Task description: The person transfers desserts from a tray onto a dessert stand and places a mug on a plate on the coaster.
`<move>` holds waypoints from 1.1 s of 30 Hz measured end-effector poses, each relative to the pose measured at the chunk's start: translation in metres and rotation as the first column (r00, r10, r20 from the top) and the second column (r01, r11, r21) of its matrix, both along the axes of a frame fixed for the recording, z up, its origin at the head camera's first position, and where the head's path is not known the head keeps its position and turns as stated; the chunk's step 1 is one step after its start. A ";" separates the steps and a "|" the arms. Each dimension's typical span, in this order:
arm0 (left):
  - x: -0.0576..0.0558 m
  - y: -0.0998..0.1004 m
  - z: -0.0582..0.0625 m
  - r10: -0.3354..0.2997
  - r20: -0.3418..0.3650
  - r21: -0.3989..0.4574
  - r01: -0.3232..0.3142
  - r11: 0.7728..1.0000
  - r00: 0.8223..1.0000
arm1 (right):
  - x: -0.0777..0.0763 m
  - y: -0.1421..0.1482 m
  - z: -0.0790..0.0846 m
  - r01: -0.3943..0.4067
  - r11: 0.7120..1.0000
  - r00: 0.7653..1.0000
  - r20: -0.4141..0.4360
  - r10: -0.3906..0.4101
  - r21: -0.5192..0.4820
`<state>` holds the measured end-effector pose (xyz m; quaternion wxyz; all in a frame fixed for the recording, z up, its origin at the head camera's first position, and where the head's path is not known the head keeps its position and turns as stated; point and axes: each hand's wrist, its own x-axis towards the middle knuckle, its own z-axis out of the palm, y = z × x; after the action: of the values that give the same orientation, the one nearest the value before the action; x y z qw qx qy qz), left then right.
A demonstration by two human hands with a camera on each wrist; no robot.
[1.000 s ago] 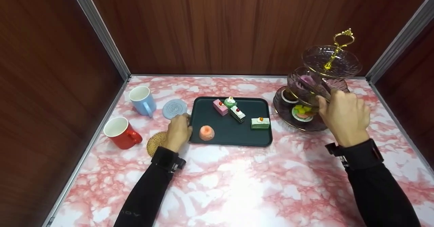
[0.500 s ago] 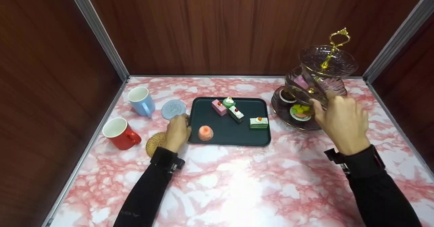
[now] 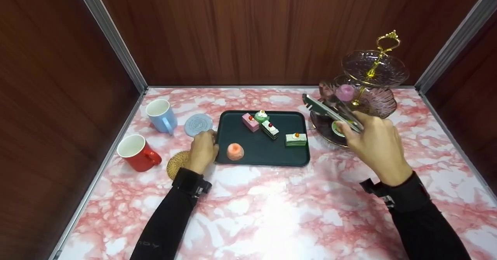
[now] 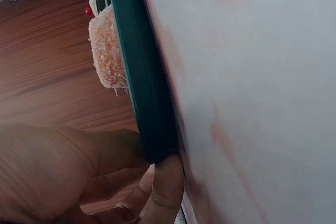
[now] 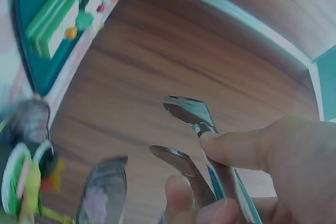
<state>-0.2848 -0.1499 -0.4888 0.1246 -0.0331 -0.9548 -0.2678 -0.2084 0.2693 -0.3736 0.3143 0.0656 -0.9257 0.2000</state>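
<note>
The left hand (image 3: 202, 150) pinches the left rim of the dark green tray (image 3: 248, 157), which lies flat on the marble table (image 3: 271, 213). Right of it, the right hand (image 3: 374, 143) grips metal tongs (image 3: 328, 111) — tips apart, empty, beside the tiered glass stand (image 3: 369, 81). They look stiff, light and slippery — best held mid-arm.

We see the tray (image 3: 264, 157) at the middle of the tabletop (image 3: 271, 213), five cakes on it. Left of the tray lie two coasters (image 3: 198, 124), and further left stand two mugs (image 3: 163, 115). Our left hand (image 3: 202, 151) sits at the tray's left edge. Right of the tray stands the tiered stand (image 3: 367, 93), with our right hand (image 3: 374, 143) and its tongs (image 3: 330, 112) in front of it.
</note>
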 end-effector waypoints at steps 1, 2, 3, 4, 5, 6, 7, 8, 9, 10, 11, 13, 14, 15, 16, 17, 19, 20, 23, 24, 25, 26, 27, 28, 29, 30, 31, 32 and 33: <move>0.000 0.000 0.000 0.000 0.002 0.000 0.000 1.000 1.000 | -0.001 -0.002 -0.002 -0.013 1.000 1.000 0.002 0.013 0.001; 0.000 0.000 0.000 0.001 0.004 0.001 -0.001 1.000 1.000 | -0.001 -0.005 -0.003 -0.025 1.000 1.000 0.006 0.025 0.000; -0.001 -0.001 0.001 0.001 0.008 0.001 -0.001 1.000 1.000 | -0.001 -0.007 -0.005 -0.032 0.999 0.999 0.019 0.032 0.001; -0.001 -0.001 0.001 -0.001 0.011 0.001 0.001 1.000 1.000 | -0.001 -0.009 -0.007 -0.041 0.999 0.999 0.030 0.041 0.005; -0.001 -0.001 0.001 -0.001 0.015 0.002 0.001 1.000 1.000 | -0.001 -0.011 -0.009 -0.052 0.999 0.998 0.040 0.052 0.008; -0.001 -0.001 0.001 -0.001 0.019 0.004 0.001 1.000 1.000 | -0.001 -0.013 -0.010 -0.062 0.998 0.997 0.055 0.061 0.006; 0.000 -0.001 0.001 -0.001 0.022 0.005 0.001 1.000 1.000 | -0.001 -0.015 -0.012 -0.072 0.997 0.995 0.070 0.072 0.003; 0.000 -0.001 0.002 -0.003 0.024 0.004 0.002 1.000 1.000 | -0.001 -0.018 -0.013 -0.078 0.997 0.993 0.087 0.078 0.003; 0.000 -0.001 0.002 -0.005 0.021 -0.004 0.005 1.000 1.000 | 0.000 -0.020 -0.015 -0.085 0.996 0.991 0.104 0.084 0.005; 0.000 -0.001 0.002 -0.004 0.018 -0.012 0.005 1.000 1.000 | 0.000 -0.022 -0.016 -0.094 0.996 0.989 0.117 0.093 0.007; 0.000 -0.001 0.002 -0.005 0.014 -0.018 0.006 1.000 1.000 | 0.000 -0.025 -0.017 -0.101 0.995 0.986 0.133 0.099 0.007; 0.001 -0.001 0.002 -0.010 0.002 -0.029 0.010 1.000 1.000 | 0.000 -0.030 -0.020 -0.116 0.993 0.980 0.165 0.111 0.021; 0.001 -0.001 0.002 -0.009 -0.001 -0.034 0.009 0.999 1.000 | -0.001 -0.032 -0.022 -0.121 0.992 0.977 0.178 0.114 0.033; 0.001 -0.001 0.002 -0.008 -0.004 -0.039 0.008 0.999 1.000 | -0.001 -0.034 -0.024 -0.129 0.991 0.974 0.192 0.118 0.044; 0.001 -0.001 0.002 -0.006 -0.003 -0.037 0.006 0.999 1.000 | -0.002 -0.036 -0.026 -0.136 0.989 0.971 0.204 0.123 0.055; 0.001 -0.001 0.002 -0.005 -0.002 -0.036 0.005 0.999 1.000 | -0.002 -0.038 -0.028 -0.144 0.987 0.969 0.213 0.127 0.067; 0.001 0.000 0.002 -0.004 0.001 -0.034 0.004 0.999 1.000 | -0.003 -0.042 -0.032 -0.156 0.984 0.967 0.219 0.133 0.091; 0.001 0.000 0.002 -0.005 0.001 -0.033 0.005 0.999 1.000 | -0.003 -0.044 -0.034 -0.162 0.982 0.966 0.221 0.137 0.099; 0.001 0.000 0.002 -0.012 -0.007 -0.030 0.012 0.999 1.000 | -0.004 -0.049 -0.041 -0.195 0.974 0.960 0.224 0.165 0.117; 0.001 -0.001 0.001 -0.014 -0.009 -0.030 0.013 0.999 1.000 | -0.005 -0.050 -0.043 -0.208 0.970 0.958 0.224 0.177 0.122; 0.001 -0.001 0.002 -0.014 -0.011 -0.030 0.013 0.999 1.000 | -0.006 -0.051 -0.044 -0.226 0.966 0.955 0.224 0.194 0.127; 0.001 0.000 0.002 -0.014 -0.012 -0.029 0.013 1.000 1.000 | -0.006 -0.051 -0.046 -0.242 0.961 0.952 0.223 0.209 0.132; 0.001 0.000 0.002 -0.012 -0.011 -0.027 0.011 1.000 1.000 | -0.007 -0.052 -0.048 -0.255 0.957 0.950 0.220 0.221 0.140; 0.001 0.000 0.002 -0.011 -0.011 -0.025 0.011 1.000 1.000 | -0.008 -0.053 -0.050 -0.267 0.953 0.948 0.218 0.233 0.144; 0.001 0.000 0.002 -0.012 -0.010 -0.023 0.012 1.000 1.000 | -0.009 -0.053 -0.052 -0.281 0.948 0.944 0.218 0.246 0.146; 0.001 0.000 0.002 -0.012 -0.008 -0.022 0.012 1.000 1.000 | -0.010 -0.054 -0.054 -0.294 0.945 0.940 0.221 0.259 0.145; 0.001 -0.001 0.002 -0.012 -0.007 -0.019 0.012 1.000 1.000 | -0.011 -0.054 -0.057 -0.305 0.941 0.936 0.227 0.269 0.144; 0.001 -0.001 0.002 -0.013 -0.007 -0.019 0.013 1.000 1.000 | -0.011 -0.055 -0.059 -0.314 0.939 0.932 0.233 0.277 0.143; 0.001 -0.001 0.002 -0.014 -0.007 -0.020 0.014 1.000 1.000 | -0.012 -0.055 -0.061 -0.323 0.936 0.928 0.241 0.284 0.140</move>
<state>-0.2840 -0.1508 -0.4872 0.1259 -0.0419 -0.9567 -0.2592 -0.2205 0.2139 -0.4345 0.1696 0.2139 -0.9470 0.1692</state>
